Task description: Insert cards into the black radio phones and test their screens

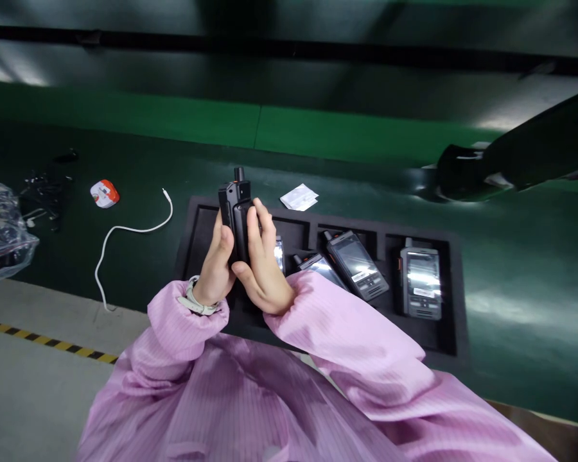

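Observation:
Between my two hands a black handheld radio [236,208] stands on edge, its stubby antenna pointing away from me. My left hand [215,266] grips its left side, the thumb along the casing. My right hand [264,263] presses against the other side, fingers up near the top. Below them lies a black foam tray [455,301] with compartments. In it, one radio with a screen [359,264] lies tilted, partly over another radio [322,266]. A further radio [421,282] sits in the right compartment. One more device [279,252] is mostly hidden behind my right hand.
A white cable [125,229] curls on the green table left of the tray. Beyond it are an orange-and-white object [105,193], tangled black cords [43,196] and a clear plastic bag [4,231]. White paper [299,197] lies behind the tray; a dark arm-like fixture [510,154] stands at right.

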Tool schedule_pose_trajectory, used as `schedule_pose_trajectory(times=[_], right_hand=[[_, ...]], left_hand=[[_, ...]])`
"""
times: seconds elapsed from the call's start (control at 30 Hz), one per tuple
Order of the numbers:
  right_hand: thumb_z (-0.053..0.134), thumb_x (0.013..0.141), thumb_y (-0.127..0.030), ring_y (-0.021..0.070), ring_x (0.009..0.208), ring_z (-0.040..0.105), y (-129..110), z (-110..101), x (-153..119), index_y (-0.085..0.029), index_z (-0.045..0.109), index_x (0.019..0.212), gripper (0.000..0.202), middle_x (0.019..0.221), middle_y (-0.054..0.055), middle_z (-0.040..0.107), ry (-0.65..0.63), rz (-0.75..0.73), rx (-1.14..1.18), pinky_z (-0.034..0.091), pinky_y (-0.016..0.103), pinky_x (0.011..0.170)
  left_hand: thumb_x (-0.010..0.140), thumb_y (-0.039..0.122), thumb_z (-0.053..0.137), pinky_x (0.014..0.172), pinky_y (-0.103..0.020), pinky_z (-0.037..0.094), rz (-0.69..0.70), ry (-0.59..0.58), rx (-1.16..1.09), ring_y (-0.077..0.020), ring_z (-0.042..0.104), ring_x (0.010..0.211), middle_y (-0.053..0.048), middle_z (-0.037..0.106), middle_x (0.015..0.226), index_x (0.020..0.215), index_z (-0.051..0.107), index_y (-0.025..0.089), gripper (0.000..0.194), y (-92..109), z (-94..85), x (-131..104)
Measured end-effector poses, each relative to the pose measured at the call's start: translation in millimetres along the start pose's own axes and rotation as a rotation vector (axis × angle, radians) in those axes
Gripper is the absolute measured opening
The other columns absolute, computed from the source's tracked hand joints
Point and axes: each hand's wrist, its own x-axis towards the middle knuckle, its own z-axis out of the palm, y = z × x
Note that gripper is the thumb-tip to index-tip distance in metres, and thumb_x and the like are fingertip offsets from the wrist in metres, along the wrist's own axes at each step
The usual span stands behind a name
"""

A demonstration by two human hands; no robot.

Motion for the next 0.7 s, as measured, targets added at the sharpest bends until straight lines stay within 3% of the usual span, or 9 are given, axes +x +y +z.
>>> schedule_pose_trajectory(times=[0.13,0.23,0.4,0.5,0.7], right_hand=[[0.03,0.107,-0.05,0.0321,0.164,0.015,1,-5,2,-0.028,0.0,0.169,0.072,0.177,0.009,0.01,0.089,0.008,0.11,0.022,0.059,0.132],[0.028,0.105,-0.052,0.0334,0.16,0.025,0,-4,1,-0.027,0.013,0.168,0.069,0.173,0.008,0.025,0.226,0.003,0.109,0.027,0.059,0.13],[0.021,0.103,-0.045,0.0338,0.149,0.043,-7,-3,-2,-0.026,0.025,0.164,0.064,0.158,0.012,0.044,0.405,0.04,-0.007,0.042,0.057,0.121],[0.02,0.102,-0.042,0.0343,0.145,0.047,-9,-3,-3,-0.026,0.025,0.164,0.064,0.153,0.014,0.046,0.444,0.059,-0.01,0.047,0.056,0.114],[0.023,0.101,-0.042,0.0374,0.139,0.048,-10,-1,-1,-0.028,0.028,0.165,0.065,0.152,0.012,0.042,0.517,-0.025,0.04,0.041,0.06,0.118]], left_hand=[[0.1,0.058,0.053,0.132,-0.044,0.029,0.053,-0.017,-0.016,-0.0257,0.032,0.16,-0.001,0.043,0.167,0.154,0.046,0.036,0.059,5,10.3,-4],[0.1,0.053,0.055,0.134,-0.042,0.024,0.049,-0.03,-0.035,-0.0246,0.028,0.161,0.0,0.039,0.169,0.155,0.045,0.036,0.059,6,21.6,-9],[0.104,0.05,0.05,0.134,-0.041,0.026,0.061,-0.034,-0.074,-0.0243,0.028,0.161,0.002,0.045,0.166,0.153,0.048,0.037,0.051,0,31.7,-14],[0.105,0.051,0.047,0.133,-0.04,0.029,0.057,-0.044,-0.055,-0.0243,0.029,0.161,0.001,0.048,0.163,0.153,0.049,0.036,0.05,-1,32.3,-16],[0.103,0.055,0.05,0.133,-0.036,0.028,0.063,-0.031,0.057,-0.0235,0.031,0.16,0.003,0.042,0.167,0.153,0.048,0.038,0.053,4,37.5,-21]])
